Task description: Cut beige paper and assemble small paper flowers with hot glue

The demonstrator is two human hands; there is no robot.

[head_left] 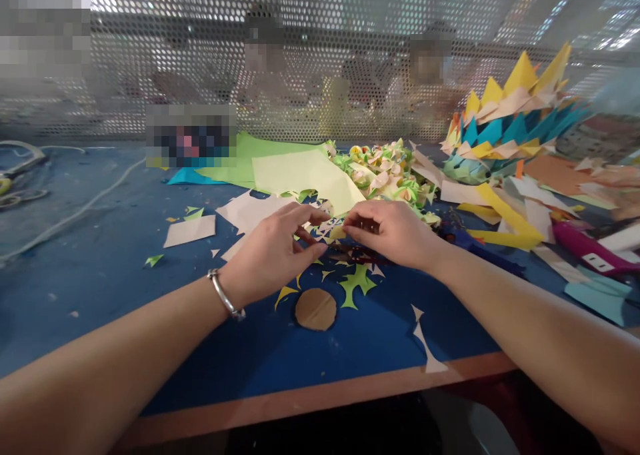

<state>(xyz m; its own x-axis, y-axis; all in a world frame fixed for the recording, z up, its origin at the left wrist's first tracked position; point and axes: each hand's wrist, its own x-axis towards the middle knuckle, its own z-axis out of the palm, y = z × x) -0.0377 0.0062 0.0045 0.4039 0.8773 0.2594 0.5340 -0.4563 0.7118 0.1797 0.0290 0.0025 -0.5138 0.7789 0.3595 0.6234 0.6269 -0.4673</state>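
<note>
No text, label, brand, number or sign can be read anywhere in this view. The small white tag on the magenta plastic tool [590, 250] at three o'clock carries dark marks, but they are too small and blurred to make out. The coloured paper sheets and scraps on the blue table top [90, 268] are plain and unprinted as far as can be seen.

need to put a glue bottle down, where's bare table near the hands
Bare blue table lies left of the left hand, between the white paper square and the front edge. A second patch runs between the cardboard disc and that edge. Right of the right hand, paper scraps crowd everything.
</note>
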